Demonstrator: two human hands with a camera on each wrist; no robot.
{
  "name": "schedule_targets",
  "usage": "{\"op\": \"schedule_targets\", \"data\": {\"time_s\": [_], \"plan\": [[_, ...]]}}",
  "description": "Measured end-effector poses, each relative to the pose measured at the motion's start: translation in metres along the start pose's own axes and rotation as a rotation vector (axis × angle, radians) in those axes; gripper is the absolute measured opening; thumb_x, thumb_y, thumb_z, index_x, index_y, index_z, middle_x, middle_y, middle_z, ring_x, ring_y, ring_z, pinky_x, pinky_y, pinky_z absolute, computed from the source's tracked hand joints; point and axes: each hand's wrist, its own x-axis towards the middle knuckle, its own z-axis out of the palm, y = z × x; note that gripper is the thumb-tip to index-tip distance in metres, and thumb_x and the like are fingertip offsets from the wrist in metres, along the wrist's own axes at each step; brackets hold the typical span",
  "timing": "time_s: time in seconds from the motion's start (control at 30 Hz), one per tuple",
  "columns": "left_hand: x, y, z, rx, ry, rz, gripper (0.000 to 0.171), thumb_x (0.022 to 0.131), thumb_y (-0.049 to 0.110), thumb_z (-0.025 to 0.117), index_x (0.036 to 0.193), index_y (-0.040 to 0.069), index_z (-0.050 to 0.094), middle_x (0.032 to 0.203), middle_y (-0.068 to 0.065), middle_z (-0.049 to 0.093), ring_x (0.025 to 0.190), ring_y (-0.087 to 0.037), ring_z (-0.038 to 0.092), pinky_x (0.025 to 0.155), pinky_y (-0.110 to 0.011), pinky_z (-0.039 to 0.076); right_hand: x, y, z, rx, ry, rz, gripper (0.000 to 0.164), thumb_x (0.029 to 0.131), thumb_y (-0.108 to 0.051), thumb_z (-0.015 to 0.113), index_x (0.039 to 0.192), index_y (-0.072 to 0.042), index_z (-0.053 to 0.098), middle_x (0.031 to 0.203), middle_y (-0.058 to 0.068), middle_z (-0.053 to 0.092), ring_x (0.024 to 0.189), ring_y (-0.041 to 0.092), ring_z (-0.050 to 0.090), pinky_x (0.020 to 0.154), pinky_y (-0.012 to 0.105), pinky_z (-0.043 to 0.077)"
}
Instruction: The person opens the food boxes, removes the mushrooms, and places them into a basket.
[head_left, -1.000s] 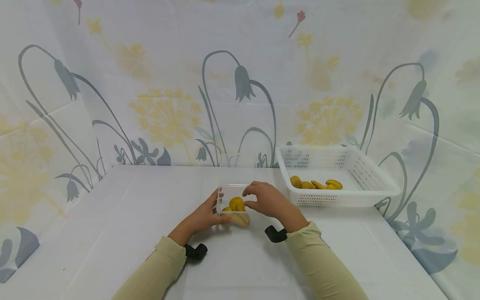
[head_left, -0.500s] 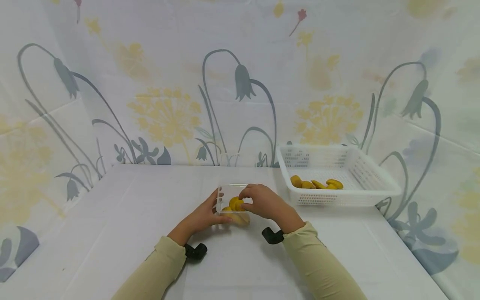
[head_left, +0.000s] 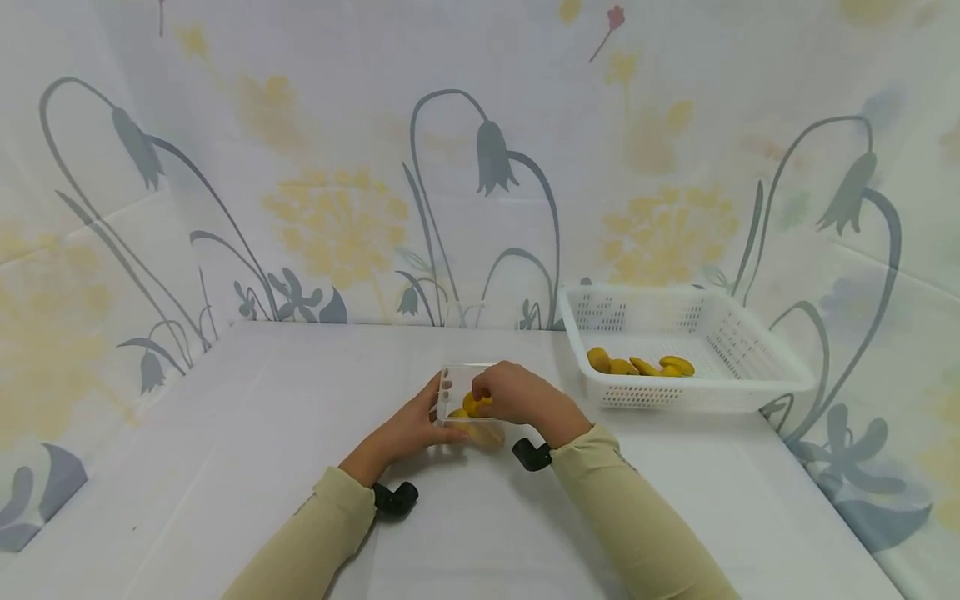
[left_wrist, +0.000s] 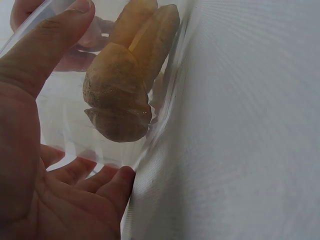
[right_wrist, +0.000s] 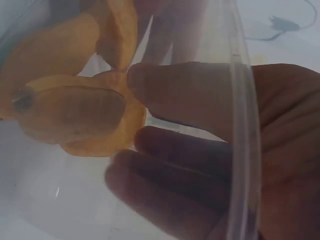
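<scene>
In the head view a clear plastic box (head_left: 467, 364) stands on the white table at the middle, with several yellow, oblong fruit pieces (head_left: 469, 403) lying in it. My left hand (head_left: 408, 429) grips the box's left side, thumb on the near wall and fingers round the far side. Through the clear wall in the left wrist view, the fruit (left_wrist: 115, 85) lies heaped. My right hand (head_left: 525, 400) reaches in over the right rim; in the right wrist view its thumb and forefinger pinch the end of one yellow piece (right_wrist: 70, 107), seen through the box wall.
A white perforated basket (head_left: 697, 396) stands at the back right, with several more yellow pieces (head_left: 678, 364) along its near side. A faint, clear container (head_left: 465, 314) stands at the table's back edge, before a flower-patterned cloth (head_left: 337, 225). The white table (head_left: 300, 392) spreads around.
My right hand has moved left and down into the box, its spread fingers closing on a yellow piece. My left hand keeps its grip on the box. The head view has shifted slightly.
</scene>
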Motion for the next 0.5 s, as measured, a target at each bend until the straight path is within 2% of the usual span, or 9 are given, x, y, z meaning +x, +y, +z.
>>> {"op": "schedule_targets", "data": {"time_s": [0.2, 0.33, 0.5], "plan": [[0.001, -0.001, -0.001, -0.001, 0.000, 0.003, 0.114, 0.076, 0.037, 0.082, 0.158, 0.018, 0.004, 0.160, -0.010, 0.024, 0.147, -0.030, 0.027, 0.115, -0.048, 0.033, 0.011, -0.002, -0.001, -0.052, -0.070, 0.062, 0.009, 0.087, -0.019, 0.071, 0.085, -0.011, 0.072, 0.085, -0.001, 0.069, 0.079, 0.014, 0.059, 0.077, 0.031, 0.053], [0.000, -0.002, 0.000, -0.017, 0.003, 0.002, 0.113, 0.077, 0.034, 0.083, 0.158, 0.020, 0.005, 0.160, -0.010, 0.024, 0.146, -0.031, 0.029, 0.115, -0.048, 0.033, 0.017, -0.004, 0.000, -0.082, -0.087, 0.083, 0.010, 0.087, -0.019, 0.070, 0.080, -0.012, 0.070, 0.078, -0.003, 0.066, 0.073, 0.013, 0.058, 0.072, 0.030, 0.052], [0.000, -0.002, -0.001, -0.024, -0.005, 0.002, 0.114, 0.076, 0.035, 0.083, 0.158, 0.019, 0.005, 0.161, -0.010, 0.023, 0.145, -0.031, 0.031, 0.115, -0.047, 0.032, 0.019, -0.006, 0.001, -0.069, -0.088, 0.099, 0.011, 0.087, -0.018, 0.069, 0.077, -0.012, 0.067, 0.073, -0.003, 0.064, 0.068, 0.013, 0.056, 0.067, 0.028, 0.051]]}}
